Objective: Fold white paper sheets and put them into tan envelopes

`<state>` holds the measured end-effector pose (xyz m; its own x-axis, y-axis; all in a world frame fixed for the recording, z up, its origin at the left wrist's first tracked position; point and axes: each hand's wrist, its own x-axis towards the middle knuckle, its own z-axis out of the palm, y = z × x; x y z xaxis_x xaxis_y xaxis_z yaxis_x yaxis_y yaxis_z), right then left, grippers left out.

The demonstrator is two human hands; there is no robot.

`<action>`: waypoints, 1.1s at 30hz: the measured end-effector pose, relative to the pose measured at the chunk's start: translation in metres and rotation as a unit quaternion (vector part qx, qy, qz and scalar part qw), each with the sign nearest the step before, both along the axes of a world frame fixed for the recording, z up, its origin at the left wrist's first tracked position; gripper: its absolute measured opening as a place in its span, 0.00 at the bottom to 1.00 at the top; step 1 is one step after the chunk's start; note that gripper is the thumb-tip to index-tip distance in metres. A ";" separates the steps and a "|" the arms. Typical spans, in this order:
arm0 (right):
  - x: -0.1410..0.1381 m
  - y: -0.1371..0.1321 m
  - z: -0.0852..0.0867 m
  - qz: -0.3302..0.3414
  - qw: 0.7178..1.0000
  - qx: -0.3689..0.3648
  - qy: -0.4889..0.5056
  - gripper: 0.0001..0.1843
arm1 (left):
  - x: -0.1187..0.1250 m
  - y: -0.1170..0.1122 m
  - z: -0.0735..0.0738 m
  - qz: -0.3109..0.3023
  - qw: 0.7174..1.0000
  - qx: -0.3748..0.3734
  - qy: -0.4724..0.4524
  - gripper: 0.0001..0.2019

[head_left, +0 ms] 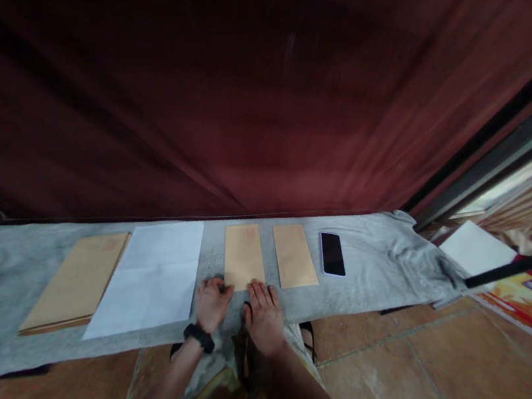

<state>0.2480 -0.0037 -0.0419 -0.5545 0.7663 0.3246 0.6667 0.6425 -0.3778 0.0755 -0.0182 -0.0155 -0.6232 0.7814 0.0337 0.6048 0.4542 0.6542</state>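
Observation:
In front of me a brown paper envelope point(244, 253) lies flat on a grey cloth. My left hand point(213, 305), with a black band on the wrist, is curled at its lower left corner, thumb and fingers drawn together there. Stretched out flat, the fingers of my right hand point(266, 316) rest at the lower right corner. A second brown envelope point(294, 256) lies just to the right, untouched. Left of my hands is a large white sheet of paper point(152, 276) with faint creases. Beyond it sits a stack of larger brown envelopes point(77, 278), partly under the sheet's edge.
A smartphone point(332, 254) with a dark screen lies right of the envelopes. The grey cloth point(371, 262) covers a long narrow surface and is rumpled at the right. Dark red fabric point(276, 128) hangs behind it. At far right stand a metal frame and a printed red-yellow box point(531, 299).

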 end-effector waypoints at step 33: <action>0.059 0.060 0.028 -0.218 0.639 -0.499 0.543 0.22 | 0.107 0.048 0.022 -0.078 0.883 0.072 -0.456 0.19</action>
